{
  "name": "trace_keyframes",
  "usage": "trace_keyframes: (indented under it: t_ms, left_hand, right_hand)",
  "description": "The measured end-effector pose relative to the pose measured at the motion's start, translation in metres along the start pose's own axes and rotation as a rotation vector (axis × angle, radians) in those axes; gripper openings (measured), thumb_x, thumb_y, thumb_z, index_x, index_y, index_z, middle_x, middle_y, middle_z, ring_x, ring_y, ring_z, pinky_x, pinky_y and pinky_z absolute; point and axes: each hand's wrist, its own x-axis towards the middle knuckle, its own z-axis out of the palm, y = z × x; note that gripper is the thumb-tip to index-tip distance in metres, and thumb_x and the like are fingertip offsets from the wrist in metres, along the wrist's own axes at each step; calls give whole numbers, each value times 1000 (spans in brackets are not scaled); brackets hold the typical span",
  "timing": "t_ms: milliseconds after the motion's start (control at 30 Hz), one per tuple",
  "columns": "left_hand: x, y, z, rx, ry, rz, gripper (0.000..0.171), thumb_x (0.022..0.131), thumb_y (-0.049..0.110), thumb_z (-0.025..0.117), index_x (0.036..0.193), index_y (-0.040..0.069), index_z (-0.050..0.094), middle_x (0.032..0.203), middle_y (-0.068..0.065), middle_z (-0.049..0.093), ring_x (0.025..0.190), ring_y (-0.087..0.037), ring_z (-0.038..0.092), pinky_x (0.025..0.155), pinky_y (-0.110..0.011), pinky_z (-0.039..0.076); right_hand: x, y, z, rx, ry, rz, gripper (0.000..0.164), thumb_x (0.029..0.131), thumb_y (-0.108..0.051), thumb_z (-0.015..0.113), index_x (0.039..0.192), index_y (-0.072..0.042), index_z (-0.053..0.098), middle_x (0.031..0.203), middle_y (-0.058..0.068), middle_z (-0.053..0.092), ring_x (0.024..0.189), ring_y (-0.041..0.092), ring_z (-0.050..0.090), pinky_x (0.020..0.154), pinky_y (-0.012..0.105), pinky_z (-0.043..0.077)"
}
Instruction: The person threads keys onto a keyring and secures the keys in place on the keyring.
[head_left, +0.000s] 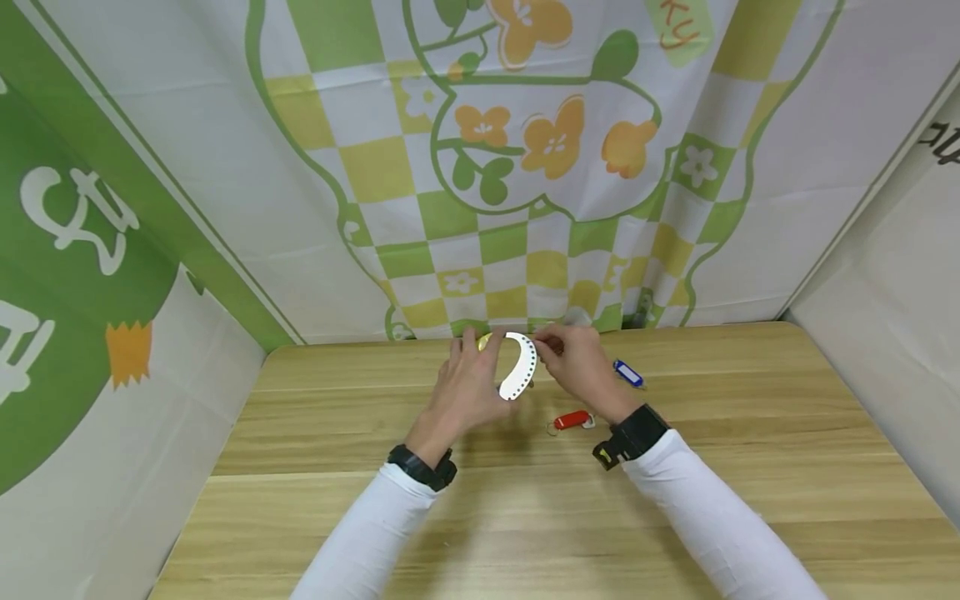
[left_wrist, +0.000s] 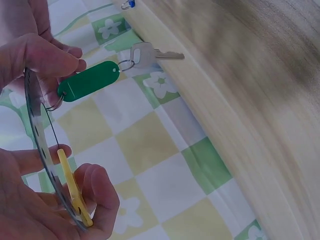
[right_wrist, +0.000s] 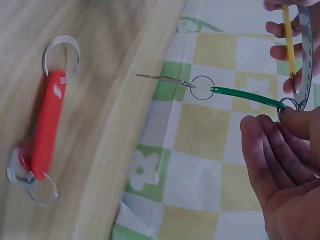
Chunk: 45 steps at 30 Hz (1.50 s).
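My left hand (head_left: 468,387) holds a curved white plate (head_left: 519,381) with a row of small holes along its outer edge. A yellow key tag (left_wrist: 74,187) with a thin wire loop lies along the plate, by the fingers of that hand. At the plate's holed edge, my right hand (head_left: 581,362) pinches a small metal ring (right_wrist: 288,111). That ring joins one end of a green key tag (left_wrist: 90,81). From the tag's other end a second ring carries a silver key (left_wrist: 145,55). Both hands are raised near the table's back edge.
On the wooden table (head_left: 600,517) lie a red key tag (head_left: 572,419) with rings, below the right hand, and a blue key tag (head_left: 628,373) to its right. A checked, flowered curtain (head_left: 480,242) hangs along the back edge. Printed cloth also hangs at both sides.
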Motion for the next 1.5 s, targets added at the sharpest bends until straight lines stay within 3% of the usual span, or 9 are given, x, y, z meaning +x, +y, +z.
trace_keyframes:
  t_ms: [167,467,600,1100,1333,1500]
  left_hand:
    - [0,-1,1,1,-5,1,110,60,33,96,153,12,41,136,-27,42,117,-44,50,78,-55,55]
    - [0,-1,1,16,-16,20,107,62,35,95,153,10,43,136,-27,43,119,-45,49,79,-55,55]
    - [-1,-1,0,11,-24,27,108,63,35,94,154,10,41,137,-28,42,120,-46,49,78,-54,55]
    - [-3,-1,-6,11,-205,56,116,61,24,97,156,5,33,140,-28,35,122,-44,45,78,-50,56]
    - [-3,-4,-5,-7,-227,36,114,62,27,97,155,5,34,141,-26,36,124,-43,46,81,-56,54]
    - [-3,-4,-5,3,-221,0,118,61,31,97,156,5,32,147,-26,35,129,-45,44,87,-61,52]
  right_hand:
    - [-3,1,0,87,16,45,6,94,-4,72,97,-2,77,79,6,74,65,15,69,56,26,55]
    - [2,1,-3,-82,34,-109,5,90,0,74,93,1,77,84,11,75,69,18,68,60,32,56]
    - [2,1,-4,-106,17,-132,6,91,0,74,95,1,77,86,12,75,71,20,70,61,34,57]
    - [3,0,-8,-74,-35,-88,4,90,-2,75,91,1,77,80,9,73,62,13,62,55,28,52]
    - [4,2,-9,-18,-116,-39,3,91,-3,74,92,-1,77,79,6,72,64,13,65,55,26,53]
    - [2,5,-11,59,-179,19,6,94,-5,71,93,-3,77,76,3,70,66,22,69,56,27,54]
